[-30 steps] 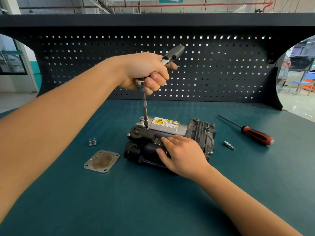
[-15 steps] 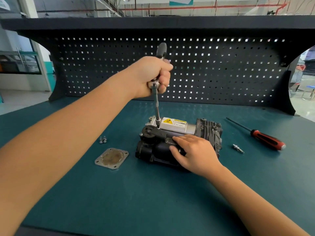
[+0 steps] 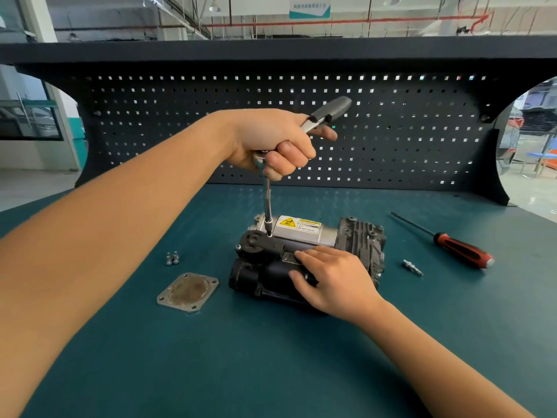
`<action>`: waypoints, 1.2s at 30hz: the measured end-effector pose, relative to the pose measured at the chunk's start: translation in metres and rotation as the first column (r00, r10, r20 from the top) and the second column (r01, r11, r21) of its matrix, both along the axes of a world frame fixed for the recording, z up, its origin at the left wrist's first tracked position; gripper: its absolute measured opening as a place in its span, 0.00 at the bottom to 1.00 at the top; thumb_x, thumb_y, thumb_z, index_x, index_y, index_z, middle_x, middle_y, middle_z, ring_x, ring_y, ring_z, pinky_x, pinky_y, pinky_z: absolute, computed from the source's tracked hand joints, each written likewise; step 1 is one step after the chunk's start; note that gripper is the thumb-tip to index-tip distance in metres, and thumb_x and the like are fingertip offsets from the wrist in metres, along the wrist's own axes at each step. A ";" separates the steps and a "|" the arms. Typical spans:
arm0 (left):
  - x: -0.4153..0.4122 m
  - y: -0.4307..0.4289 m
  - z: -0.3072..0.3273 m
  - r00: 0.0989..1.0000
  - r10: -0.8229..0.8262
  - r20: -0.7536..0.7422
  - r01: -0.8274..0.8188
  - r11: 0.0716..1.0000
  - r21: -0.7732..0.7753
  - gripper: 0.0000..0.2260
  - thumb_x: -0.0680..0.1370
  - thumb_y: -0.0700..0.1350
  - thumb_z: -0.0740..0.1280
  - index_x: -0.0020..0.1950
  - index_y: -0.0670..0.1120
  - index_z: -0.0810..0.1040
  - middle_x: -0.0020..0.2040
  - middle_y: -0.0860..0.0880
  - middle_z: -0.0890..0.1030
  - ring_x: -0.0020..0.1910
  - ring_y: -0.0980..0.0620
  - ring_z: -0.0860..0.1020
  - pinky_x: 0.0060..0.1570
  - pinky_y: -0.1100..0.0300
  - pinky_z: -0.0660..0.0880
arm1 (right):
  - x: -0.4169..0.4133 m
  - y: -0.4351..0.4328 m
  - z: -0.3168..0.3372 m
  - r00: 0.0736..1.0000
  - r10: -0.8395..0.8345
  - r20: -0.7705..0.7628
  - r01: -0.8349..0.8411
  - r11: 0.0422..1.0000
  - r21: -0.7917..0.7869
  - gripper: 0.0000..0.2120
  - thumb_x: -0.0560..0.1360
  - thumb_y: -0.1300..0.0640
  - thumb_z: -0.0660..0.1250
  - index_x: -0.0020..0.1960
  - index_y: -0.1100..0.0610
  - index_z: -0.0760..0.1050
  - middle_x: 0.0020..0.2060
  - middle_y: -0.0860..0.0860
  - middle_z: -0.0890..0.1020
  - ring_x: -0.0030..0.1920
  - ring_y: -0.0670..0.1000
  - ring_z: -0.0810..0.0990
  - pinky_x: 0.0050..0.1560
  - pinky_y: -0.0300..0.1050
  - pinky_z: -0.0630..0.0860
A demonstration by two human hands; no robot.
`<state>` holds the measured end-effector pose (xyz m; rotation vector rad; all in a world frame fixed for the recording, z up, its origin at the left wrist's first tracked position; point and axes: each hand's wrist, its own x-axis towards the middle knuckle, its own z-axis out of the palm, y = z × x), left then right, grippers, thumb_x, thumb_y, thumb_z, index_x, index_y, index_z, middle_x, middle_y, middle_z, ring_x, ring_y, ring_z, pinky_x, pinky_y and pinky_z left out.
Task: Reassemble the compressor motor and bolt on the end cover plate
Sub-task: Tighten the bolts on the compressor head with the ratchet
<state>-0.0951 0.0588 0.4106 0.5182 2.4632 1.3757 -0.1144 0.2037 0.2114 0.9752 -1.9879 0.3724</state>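
Note:
The compressor [image 3: 304, 254], black with a silver cylinder and a yellow warning label, lies in the middle of the teal bench. My left hand [image 3: 274, 143] is shut on a ratchet wrench [image 3: 328, 111] whose grey handle points up and right. Its long extension [image 3: 267, 203] runs straight down to a bolt on the compressor's black left end. My right hand [image 3: 328, 280] lies flat on the black motor body, pressing it down. The square metal cover plate [image 3: 188, 292] lies loose on the bench, left of the compressor. Two small bolts [image 3: 172, 258] stand behind the plate.
A red-and-black screwdriver [image 3: 461, 251] lies right of the compressor, and a small bit [image 3: 412, 267] lies between them. A dark pegboard [image 3: 391, 131] closes off the back of the bench.
The ratchet handle swung from upright back over to the right, while the extension stayed on the same bolt. My right hand kept its place on the motor body.

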 end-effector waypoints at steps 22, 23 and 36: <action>-0.002 0.010 -0.009 0.982 0.166 -0.085 -0.156 0.982 0.110 0.10 0.79 0.35 0.54 0.54 0.49 0.70 0.20 0.55 0.64 0.16 0.58 0.62 0.19 0.69 0.62 | -0.006 0.008 0.007 0.993 0.047 0.109 -0.047 0.999 -0.004 0.10 0.63 0.61 0.69 0.41 0.64 0.83 0.36 0.54 0.85 0.36 0.52 0.84 0.33 0.43 0.81; -0.001 0.011 -0.006 0.990 0.108 -0.089 -0.106 0.994 0.026 0.12 0.79 0.35 0.54 0.56 0.49 0.70 0.21 0.55 0.63 0.16 0.58 0.61 0.19 0.69 0.61 | -0.006 0.008 0.007 0.992 0.050 0.113 -0.050 0.999 -0.004 0.10 0.63 0.61 0.69 0.41 0.65 0.83 0.37 0.54 0.85 0.36 0.53 0.84 0.33 0.43 0.81; 0.001 0.007 -0.024 0.959 0.282 -0.004 -0.224 0.772 0.594 0.09 0.81 0.38 0.56 0.43 0.48 0.67 0.20 0.56 0.64 0.17 0.60 0.63 0.19 0.70 0.64 | 0.005 0.007 0.017 0.968 -0.022 0.252 0.015 0.999 0.028 0.10 0.68 0.59 0.66 0.46 0.62 0.82 0.40 0.53 0.85 0.40 0.54 0.84 0.37 0.42 0.78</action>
